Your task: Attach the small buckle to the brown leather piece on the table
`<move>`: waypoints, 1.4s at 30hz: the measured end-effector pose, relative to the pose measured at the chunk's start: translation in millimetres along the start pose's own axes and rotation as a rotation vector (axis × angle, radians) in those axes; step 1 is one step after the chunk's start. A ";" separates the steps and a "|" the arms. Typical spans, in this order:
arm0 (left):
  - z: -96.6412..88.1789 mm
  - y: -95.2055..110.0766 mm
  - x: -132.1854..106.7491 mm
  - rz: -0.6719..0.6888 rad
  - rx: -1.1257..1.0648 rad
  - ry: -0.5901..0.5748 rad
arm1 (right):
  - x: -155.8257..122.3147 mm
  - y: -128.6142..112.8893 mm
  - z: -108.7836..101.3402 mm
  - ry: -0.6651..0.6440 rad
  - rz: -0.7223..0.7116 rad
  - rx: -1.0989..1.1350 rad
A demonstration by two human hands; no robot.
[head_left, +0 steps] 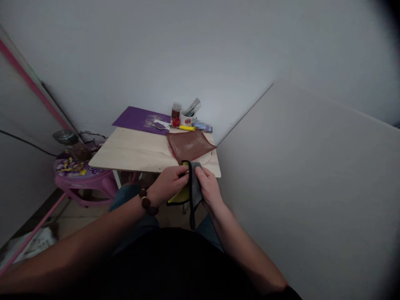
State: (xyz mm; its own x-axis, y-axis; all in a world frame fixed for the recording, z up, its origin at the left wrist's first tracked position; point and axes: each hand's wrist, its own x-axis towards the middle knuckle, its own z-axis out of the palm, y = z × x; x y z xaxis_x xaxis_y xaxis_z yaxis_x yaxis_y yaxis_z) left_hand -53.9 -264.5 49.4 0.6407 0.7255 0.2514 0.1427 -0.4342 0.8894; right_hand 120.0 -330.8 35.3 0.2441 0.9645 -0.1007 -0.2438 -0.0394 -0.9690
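Note:
Both hands grip a cloth (195, 191), grey on one face and yellow on the other, with a black edging. It hangs down in front of the table's near edge. My left hand (170, 183), with a dark beaded bracelet at its wrist, pinches the yellow side. My right hand (210, 185) is closed on the grey side. Just beyond the hands lies a brown, leather-like sheet (192, 145), its corners lifting slightly off the small wooden table (134, 148).
At the table's back are a purple sheet (134, 116), a white mug (186, 120) of tools, a red-brown jar (176, 110) and a yellow-handled tool (186, 128). A pink stool (89, 187) holding a glass jar (75, 146) stands left. A pale panel (296, 179) rises right.

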 end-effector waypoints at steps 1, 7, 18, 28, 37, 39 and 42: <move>0.1 0.7 0.6 -0.012 -0.025 0.009 | 0.5 0.1 0.2 0.001 0.001 -0.001; -2.6 11.0 3.9 -0.099 -0.261 0.088 | 0.9 -0.2 1.9 -0.013 0.019 0.029; -3.5 7.1 3.1 -0.118 -0.191 0.187 | -0.9 -1.6 2.3 -0.057 0.045 0.019; -2.8 7.6 2.6 -0.189 -0.204 0.191 | -2.1 0.3 1.7 -0.029 0.050 0.054; 0.1 2.0 1.1 -0.187 -0.220 0.124 | 0.4 3.2 0.5 0.026 0.069 0.090; 0.4 0.0 1.7 -0.177 -0.206 0.129 | 0.4 2.8 0.8 0.027 0.075 0.091; -0.1 -0.8 3.0 -0.172 -0.181 0.147 | 0.9 2.7 0.9 0.017 0.074 0.089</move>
State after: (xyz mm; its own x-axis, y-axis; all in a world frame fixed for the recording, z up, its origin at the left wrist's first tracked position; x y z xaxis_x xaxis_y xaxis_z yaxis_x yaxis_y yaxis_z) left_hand -52.1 -261.9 49.4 0.5009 0.8555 0.1313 0.0943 -0.2048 0.9743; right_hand 118.7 -329.8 32.8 0.2384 0.9552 -0.1754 -0.3435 -0.0859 -0.9352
